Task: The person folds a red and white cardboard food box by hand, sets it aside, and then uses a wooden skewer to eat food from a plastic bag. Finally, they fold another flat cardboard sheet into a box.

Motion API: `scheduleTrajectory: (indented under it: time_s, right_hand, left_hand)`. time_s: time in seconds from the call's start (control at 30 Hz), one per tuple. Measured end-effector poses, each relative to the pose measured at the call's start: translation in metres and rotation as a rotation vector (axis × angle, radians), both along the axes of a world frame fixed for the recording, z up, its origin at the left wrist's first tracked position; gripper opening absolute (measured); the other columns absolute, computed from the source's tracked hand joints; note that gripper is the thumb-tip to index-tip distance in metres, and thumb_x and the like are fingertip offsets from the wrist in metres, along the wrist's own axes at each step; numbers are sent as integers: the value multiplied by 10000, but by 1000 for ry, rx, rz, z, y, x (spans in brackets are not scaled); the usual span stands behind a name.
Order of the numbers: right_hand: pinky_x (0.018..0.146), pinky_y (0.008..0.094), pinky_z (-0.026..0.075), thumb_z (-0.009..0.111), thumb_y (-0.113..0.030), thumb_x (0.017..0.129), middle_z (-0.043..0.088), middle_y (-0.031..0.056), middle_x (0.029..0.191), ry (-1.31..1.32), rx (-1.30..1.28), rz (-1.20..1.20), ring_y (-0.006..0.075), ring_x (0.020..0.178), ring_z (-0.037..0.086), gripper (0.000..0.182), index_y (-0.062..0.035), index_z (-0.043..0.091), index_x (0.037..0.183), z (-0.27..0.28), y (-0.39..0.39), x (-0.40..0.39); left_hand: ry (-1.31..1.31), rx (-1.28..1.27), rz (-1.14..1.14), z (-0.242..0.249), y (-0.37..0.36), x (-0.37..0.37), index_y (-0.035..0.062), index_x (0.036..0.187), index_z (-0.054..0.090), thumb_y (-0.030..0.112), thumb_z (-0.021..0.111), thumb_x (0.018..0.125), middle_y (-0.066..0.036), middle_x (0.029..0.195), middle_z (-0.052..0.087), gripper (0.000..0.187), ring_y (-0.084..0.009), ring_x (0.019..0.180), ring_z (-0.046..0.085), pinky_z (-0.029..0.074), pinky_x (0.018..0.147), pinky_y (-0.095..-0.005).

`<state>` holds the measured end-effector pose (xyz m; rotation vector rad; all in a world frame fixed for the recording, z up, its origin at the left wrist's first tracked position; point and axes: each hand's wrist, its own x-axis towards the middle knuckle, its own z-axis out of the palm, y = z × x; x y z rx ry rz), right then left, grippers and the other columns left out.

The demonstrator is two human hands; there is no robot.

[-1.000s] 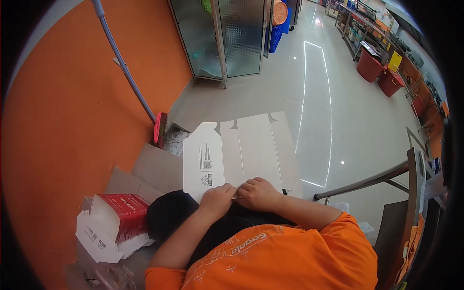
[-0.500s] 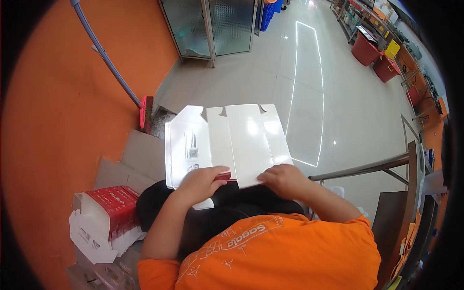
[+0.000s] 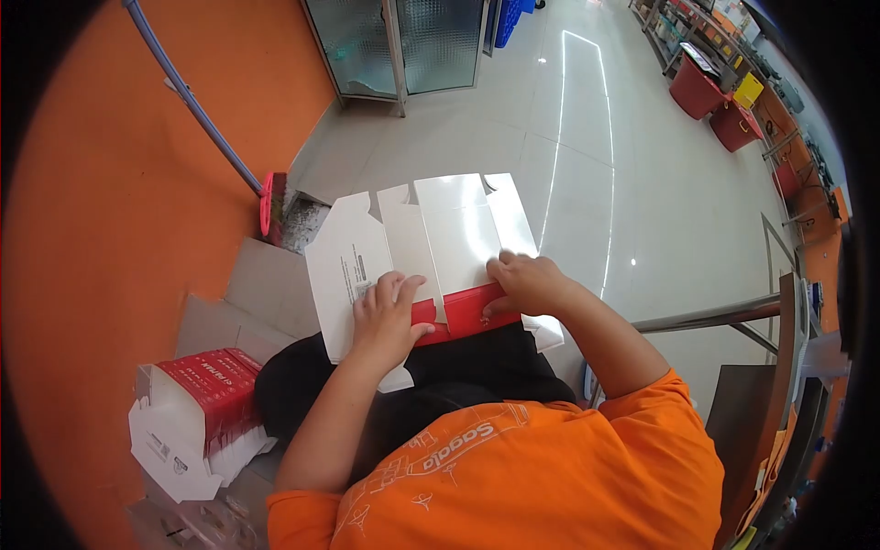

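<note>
Flat, unfolded carton blank (image 3: 431,247) resting across the lap, white inner face up, with a red flap (image 3: 463,307) folded toward the body along the near edge. Left hand (image 3: 390,312) spread flat, fingers pressing down on the printed left panel and the end of the red flap; right hand (image 3: 527,282) curled, fingertips pinching and pressing the red flap at its right end against the white panel. Both hands touching the card, neither closed around it. Probably light and thin, stiff across each panel but ready to bend at the scored creases; glossy face, so likely to slide under dry fingers; easily dented or torn at the notched tabs along the far edge. Best held at panel edges near a crease, thumb under and fingers on top, not by the small tabs. Far edge of the blank hanging free past the knees over open tiled floor (image 3: 587,183), with plenty of room ahead and to the right. Tighter on the left: orange wall (image 3: 137,229), a broom (image 3: 266,197) leaning against it, flat brown cardboard (image 3: 266,293) on the floor, and a made-up red and white box (image 3: 206,403) just beside the left thigh. Metal rail (image 3: 706,316) near the right elbow, limiting swing on that side.
</note>
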<state>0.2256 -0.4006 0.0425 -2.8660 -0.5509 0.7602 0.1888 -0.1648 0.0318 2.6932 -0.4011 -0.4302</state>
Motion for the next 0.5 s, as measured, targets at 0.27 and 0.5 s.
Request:
scheduleTrajectory:
  time_s: [0.27,0.5]
  right_hand:
    - [959,483,387,730,-611,622,396,173,1321,-370,157,14,376,1204,427,830,-67,479,1197,-43,-16,-1]
    - [958,454,379,694,-482,730,509,137,1187,-531,424,411,302,1112,503,591,-102,541,1156,-14,-78,-65]
  left_hand:
    - [-226,247,-421,-19,-2,-11,400,1354,413,108,501,878,-93,1489,214,566,-287,1373,231,106,1081,-633]
    - [-123,74,-333,-25,0,-21,384,1343,431,203,539,850,-87,1491,228,536,-286,1380,230,139,1057,-661]
